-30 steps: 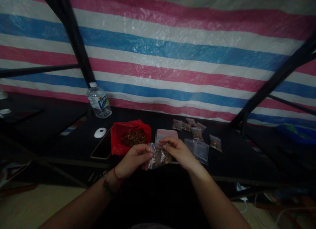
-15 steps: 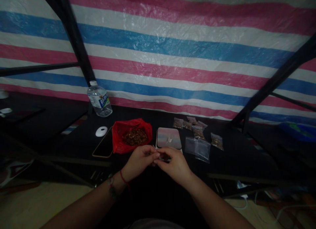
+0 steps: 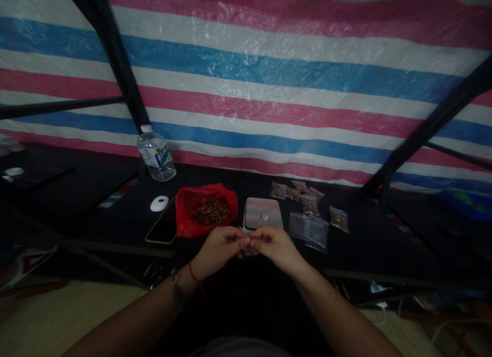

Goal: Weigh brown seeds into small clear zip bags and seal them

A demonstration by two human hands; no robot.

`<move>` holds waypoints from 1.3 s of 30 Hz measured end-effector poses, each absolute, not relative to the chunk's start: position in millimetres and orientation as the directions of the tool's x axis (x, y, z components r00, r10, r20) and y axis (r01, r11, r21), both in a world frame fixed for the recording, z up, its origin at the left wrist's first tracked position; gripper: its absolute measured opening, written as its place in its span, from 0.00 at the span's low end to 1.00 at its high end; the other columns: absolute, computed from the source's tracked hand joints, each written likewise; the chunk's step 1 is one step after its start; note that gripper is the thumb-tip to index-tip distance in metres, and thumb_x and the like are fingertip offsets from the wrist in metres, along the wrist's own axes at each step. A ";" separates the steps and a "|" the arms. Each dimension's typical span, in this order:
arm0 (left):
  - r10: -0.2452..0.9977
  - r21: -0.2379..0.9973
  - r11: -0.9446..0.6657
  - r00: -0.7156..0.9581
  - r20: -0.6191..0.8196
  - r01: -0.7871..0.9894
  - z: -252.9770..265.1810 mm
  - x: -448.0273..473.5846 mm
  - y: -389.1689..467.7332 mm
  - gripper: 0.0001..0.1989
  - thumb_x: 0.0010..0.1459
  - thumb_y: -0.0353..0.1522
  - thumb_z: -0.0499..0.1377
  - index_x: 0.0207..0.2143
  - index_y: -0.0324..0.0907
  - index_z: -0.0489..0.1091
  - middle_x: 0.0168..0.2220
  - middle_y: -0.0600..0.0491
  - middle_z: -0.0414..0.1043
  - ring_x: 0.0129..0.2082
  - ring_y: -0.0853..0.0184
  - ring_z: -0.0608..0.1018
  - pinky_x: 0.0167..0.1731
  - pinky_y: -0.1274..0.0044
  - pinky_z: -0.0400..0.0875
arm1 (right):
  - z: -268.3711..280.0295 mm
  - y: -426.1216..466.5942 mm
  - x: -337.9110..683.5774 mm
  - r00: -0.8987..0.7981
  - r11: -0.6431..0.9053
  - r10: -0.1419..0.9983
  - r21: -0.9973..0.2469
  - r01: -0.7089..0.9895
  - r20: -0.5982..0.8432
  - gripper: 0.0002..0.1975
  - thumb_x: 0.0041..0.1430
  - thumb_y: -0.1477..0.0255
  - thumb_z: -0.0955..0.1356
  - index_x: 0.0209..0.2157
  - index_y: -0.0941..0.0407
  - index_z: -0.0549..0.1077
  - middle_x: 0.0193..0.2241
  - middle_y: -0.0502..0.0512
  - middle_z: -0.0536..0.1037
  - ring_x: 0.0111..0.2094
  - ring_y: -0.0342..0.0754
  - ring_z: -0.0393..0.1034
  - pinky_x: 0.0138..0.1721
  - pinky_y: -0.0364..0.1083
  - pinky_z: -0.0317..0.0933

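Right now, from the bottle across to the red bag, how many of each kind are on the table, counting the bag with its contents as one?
Clear plastic bottle: 1
White rounded object: 1
Smartphone: 1
Red plastic bag with brown pieces: 1
Total: 4

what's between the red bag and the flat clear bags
In the head view, a flat device with a shiny top lies between the red bag and the flat clear bags.

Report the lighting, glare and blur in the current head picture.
Head view: dim throughout, nearly black between the forearms; pale glints on the striped sheet; the shiny plate mirrors pinkish tones; left hand and right hand read fairly clearly, but little of the plastic bag between them does; the blue item at far right looks soft.
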State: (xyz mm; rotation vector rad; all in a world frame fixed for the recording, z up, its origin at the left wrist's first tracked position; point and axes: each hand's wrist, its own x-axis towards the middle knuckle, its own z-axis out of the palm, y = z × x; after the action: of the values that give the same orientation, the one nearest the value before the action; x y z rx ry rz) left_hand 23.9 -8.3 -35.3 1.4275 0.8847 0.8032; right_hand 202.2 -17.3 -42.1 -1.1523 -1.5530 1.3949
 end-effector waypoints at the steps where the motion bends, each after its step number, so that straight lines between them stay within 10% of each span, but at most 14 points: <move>1: 0.885 0.997 -0.001 0.465 -0.034 0.076 -35.1 24.3 -8.9 0.14 0.51 0.40 0.60 0.24 0.37 0.71 0.24 0.53 0.72 0.20 0.74 0.71 0.22 0.81 0.66 | -42.2 -17.4 202.1 -0.303 0.027 0.953 -0.982 0.188 -0.032 0.08 0.54 0.70 0.68 0.28 0.59 0.77 0.22 0.51 0.77 0.24 0.43 0.69 0.28 0.41 0.61; 7: 0.914 0.955 -0.039 0.397 -0.084 0.293 -42.3 27.5 -12.9 0.08 0.48 0.34 0.55 0.22 0.38 0.66 0.18 0.58 0.63 0.17 0.74 0.67 0.18 0.82 0.58 | -38.2 -23.6 196.7 -0.315 0.347 0.931 -0.710 0.613 0.184 0.09 0.48 0.80 0.65 0.18 0.58 0.67 0.17 0.47 0.67 0.22 0.40 0.60 0.24 0.40 0.49; 14: 0.934 0.931 -0.039 0.345 -0.095 0.362 -45.5 24.2 -10.6 0.05 0.44 0.32 0.52 0.18 0.41 0.61 0.15 0.60 0.60 0.16 0.74 0.65 0.18 0.82 0.55 | -28.2 -31.4 194.9 -0.166 0.326 0.928 -0.513 0.794 0.333 0.07 0.49 0.81 0.64 0.22 0.57 0.67 0.22 0.49 0.69 0.25 0.43 0.63 0.27 0.42 0.52; 22: 0.907 0.911 -0.129 0.418 -0.051 0.391 -44.5 27.3 -14.6 0.06 0.46 0.31 0.53 0.19 0.39 0.64 0.18 0.59 0.62 0.19 0.73 0.65 0.20 0.82 0.56 | -23.1 -39.9 193.7 -0.411 0.463 0.886 -0.474 0.749 0.216 0.15 0.54 0.85 0.62 0.36 0.56 0.77 0.47 0.59 0.74 0.43 0.47 0.71 0.45 0.45 0.63; 31: 0.867 0.810 -0.464 0.368 0.335 0.359 -27.5 10.2 -10.2 0.17 0.46 0.38 0.66 0.35 0.40 0.69 0.39 0.49 0.71 0.40 0.64 0.73 0.40 0.74 0.68 | -10.1 -36.9 206.7 -0.475 0.461 0.866 -0.617 0.638 0.155 0.17 0.55 0.75 0.70 0.48 0.52 0.76 0.36 0.54 0.79 0.36 0.46 0.73 0.39 0.43 0.64; 39: 0.776 0.989 0.012 0.622 -0.104 0.150 -22.3 -15.2 10.7 0.17 0.47 0.36 0.66 0.38 0.38 0.69 0.34 0.53 0.73 0.34 0.69 0.75 0.36 0.76 0.70 | -4.7 -33.3 225.4 -0.396 0.438 0.883 -0.748 0.499 0.252 0.18 0.59 0.74 0.66 0.50 0.52 0.75 0.36 0.53 0.80 0.33 0.46 0.72 0.36 0.44 0.65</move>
State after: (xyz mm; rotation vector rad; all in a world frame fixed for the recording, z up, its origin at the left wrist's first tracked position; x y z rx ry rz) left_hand -15.2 10.7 -22.3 1.5091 0.8130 0.5836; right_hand 225.4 -33.3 -4.7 -1.1570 -2.0491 0.7685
